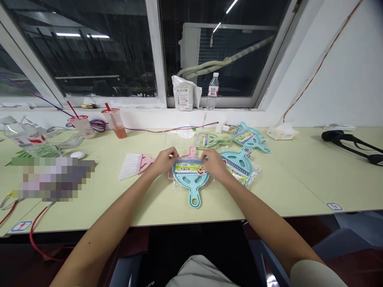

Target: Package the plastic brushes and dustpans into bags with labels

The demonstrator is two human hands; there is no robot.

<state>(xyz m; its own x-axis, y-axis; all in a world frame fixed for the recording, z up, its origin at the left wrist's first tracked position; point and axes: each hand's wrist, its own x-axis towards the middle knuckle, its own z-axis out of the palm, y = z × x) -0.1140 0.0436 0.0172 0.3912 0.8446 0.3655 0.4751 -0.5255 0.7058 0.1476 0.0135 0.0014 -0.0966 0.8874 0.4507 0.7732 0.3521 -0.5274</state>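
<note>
A blue mini dustpan and brush set (pixel 194 182) in a clear plastic bag lies in front of me, its handle pointing towards me. My left hand (pixel 164 162) is closed in a pinch at the bag's upper left edge. On the opposite corner, my right hand (pixel 213 162) pinches the bag's upper right edge. Partly under the set is a pink dustpan (pixel 192 151), mostly hidden. A pink hand brush (pixel 133 165) with white bristles lies left of my left hand. Another bagged blue set (pixel 239 165) lies beside my right wrist.
Behind are a bagged green set (pixel 209 140) and more blue sets (pixel 249 137). Drink cups (pixel 115 123), a mouse (pixel 77 155) and a large bottle (pixel 26 137) stand left. A tissue pack (pixel 281 132) and a black strap-like object (pixel 350 143) lie right. A water bottle (pixel 212 91) stands on the sill.
</note>
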